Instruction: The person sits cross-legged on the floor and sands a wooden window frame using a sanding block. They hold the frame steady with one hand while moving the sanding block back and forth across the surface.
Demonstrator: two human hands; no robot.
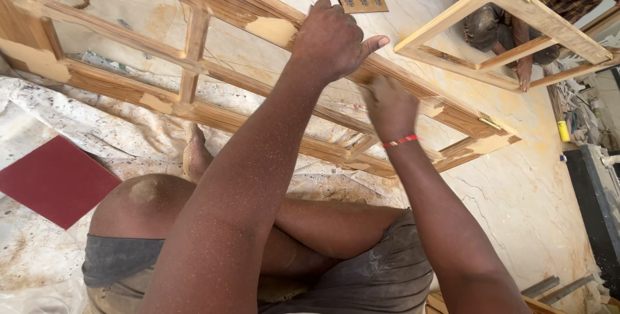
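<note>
A long wooden window frame (194, 49) with several panes and pale filler patches lies tilted across the floor in front of me. My left hand (330, 39) grips its upper rail, fingers curled over the edge and thumb sticking out to the right. My right hand (389, 108), a red thread at the wrist, presses bunched fingers against the same rail just below and to the right of the left hand. Anything under those fingers is hidden. Fine sawdust covers both forearms. My bent legs (148, 204) are under the arms.
A dark red square sheet (58, 181) lies at the left on crumpled white plastic sheeting (77, 120). At the upper right another person holds a smaller wooden frame (510, 30). A brown plate (360, 0) and a yellow bottle (564, 131) sit on the marble floor (516, 191).
</note>
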